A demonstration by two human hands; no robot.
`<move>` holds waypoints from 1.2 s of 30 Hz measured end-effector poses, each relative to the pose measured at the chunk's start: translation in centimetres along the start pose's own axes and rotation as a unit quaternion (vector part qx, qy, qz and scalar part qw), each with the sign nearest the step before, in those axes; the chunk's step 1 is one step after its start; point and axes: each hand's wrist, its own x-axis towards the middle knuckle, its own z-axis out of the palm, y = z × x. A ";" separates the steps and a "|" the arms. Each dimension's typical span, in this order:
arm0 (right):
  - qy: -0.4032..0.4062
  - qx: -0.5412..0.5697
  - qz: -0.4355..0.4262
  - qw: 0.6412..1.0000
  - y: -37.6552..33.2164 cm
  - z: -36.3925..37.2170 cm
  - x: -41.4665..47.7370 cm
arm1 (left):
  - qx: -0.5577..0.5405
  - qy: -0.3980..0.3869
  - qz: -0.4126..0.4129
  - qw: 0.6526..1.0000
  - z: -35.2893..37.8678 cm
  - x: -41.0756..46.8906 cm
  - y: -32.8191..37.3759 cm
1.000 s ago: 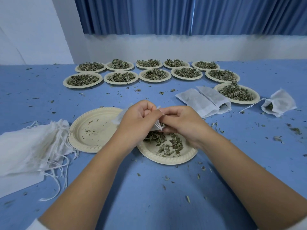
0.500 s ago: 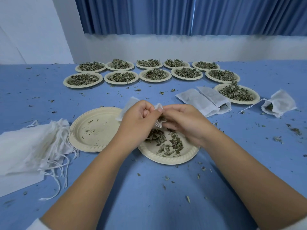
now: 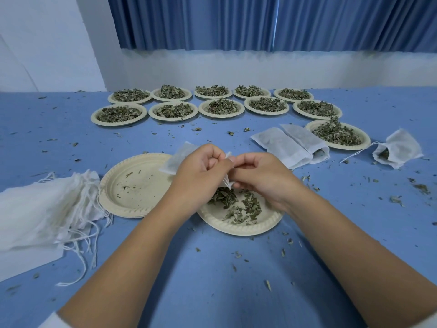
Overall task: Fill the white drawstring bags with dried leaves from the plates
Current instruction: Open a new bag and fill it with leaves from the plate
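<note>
both hands are pinching the mouth of a white bag [image 3: 176, 159], left hand [image 3: 201, 176] and right hand [image 3: 262, 178], right over the plate [image 3: 267, 223] of dried leaves [image 3: 238, 204]

Plain workroom, perhaps a packing space, blue-covered table [image 3: 212, 280], blue curtain [image 3: 260, 20], white wall [image 3: 236, 69]

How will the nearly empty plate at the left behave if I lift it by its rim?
The plate looks thin and pulp-like, so probably light. Its ribbed rim likely keeps it fairly stiff. The few leaf crumbs on it would probably slide if it tilts.
</note>
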 end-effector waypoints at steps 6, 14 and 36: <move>0.003 -0.089 -0.022 0.996 0.3 0.3 -0.1 | 0.008 -0.063 0.033 0.997 0.4 -0.6 0.2; 0.045 -0.171 -0.031 0.984 0.4 1.0 -0.1 | 0.023 -0.111 0.040 0.993 0.6 -1.1 0.7; 0.019 -0.098 -0.040 0.994 0.4 0.4 0.2 | -0.019 -0.103 -0.006 0.994 1.0 -1.1 1.0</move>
